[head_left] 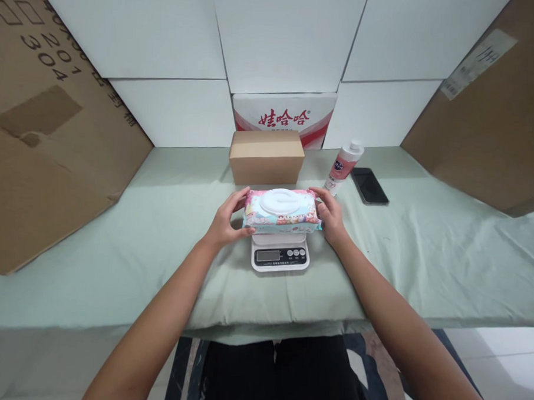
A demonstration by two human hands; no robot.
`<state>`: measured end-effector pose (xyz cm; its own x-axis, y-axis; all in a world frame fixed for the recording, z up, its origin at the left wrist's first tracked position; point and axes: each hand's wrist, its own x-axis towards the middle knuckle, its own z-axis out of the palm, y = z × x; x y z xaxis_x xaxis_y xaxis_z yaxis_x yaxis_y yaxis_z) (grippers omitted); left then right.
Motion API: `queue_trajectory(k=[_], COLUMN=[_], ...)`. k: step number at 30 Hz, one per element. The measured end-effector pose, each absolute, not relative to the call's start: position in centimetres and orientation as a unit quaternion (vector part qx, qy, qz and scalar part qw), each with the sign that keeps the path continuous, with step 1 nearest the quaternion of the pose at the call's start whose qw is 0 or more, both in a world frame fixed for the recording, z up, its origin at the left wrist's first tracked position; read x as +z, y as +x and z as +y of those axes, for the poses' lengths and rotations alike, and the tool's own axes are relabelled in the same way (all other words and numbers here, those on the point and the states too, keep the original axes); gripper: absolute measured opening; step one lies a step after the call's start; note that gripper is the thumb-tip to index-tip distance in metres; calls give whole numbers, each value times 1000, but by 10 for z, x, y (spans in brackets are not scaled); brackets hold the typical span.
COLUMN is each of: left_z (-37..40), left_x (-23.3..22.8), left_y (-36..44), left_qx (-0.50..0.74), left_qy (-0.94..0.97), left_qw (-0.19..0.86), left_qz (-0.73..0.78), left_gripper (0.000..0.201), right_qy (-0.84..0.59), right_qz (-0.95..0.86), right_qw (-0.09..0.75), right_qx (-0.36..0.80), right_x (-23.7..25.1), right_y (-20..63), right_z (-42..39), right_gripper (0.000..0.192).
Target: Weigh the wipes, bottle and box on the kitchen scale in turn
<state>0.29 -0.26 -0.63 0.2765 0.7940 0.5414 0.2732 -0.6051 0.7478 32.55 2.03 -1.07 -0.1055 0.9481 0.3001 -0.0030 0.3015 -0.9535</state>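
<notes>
A pink pack of wet wipes (282, 211) with a white oval lid lies flat on top of a small white kitchen scale (280, 255), whose dark display faces me. My left hand (225, 222) grips the pack's left end. On the opposite end, my right hand (330, 214) holds it with fingers wrapped round the edge. Both forearms reach in from the near edge of the table.
A plain cardboard box (266, 157) stands just behind the scale. A pink-and-white bottle (344, 165) and a black phone (369, 185) lie to the right on the green cloth (136, 247). Large cardboard sheets (44, 131) lean at both sides; white panels form the back wall.
</notes>
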Motion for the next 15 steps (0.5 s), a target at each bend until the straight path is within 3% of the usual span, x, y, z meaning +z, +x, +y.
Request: queue_trajectory(k=[15], left_z=[-3], left_x=[-4], left_y=[5], left_qx=[488], left_qy=[746], left_qw=[273], left_qz=[362], left_gripper=[108], right_qy=[-382], right_qz=[-618], right_qw=[552], right_qx=[408], right_x=[-7], right_y=[323], right_z=[20], right_gripper=[65])
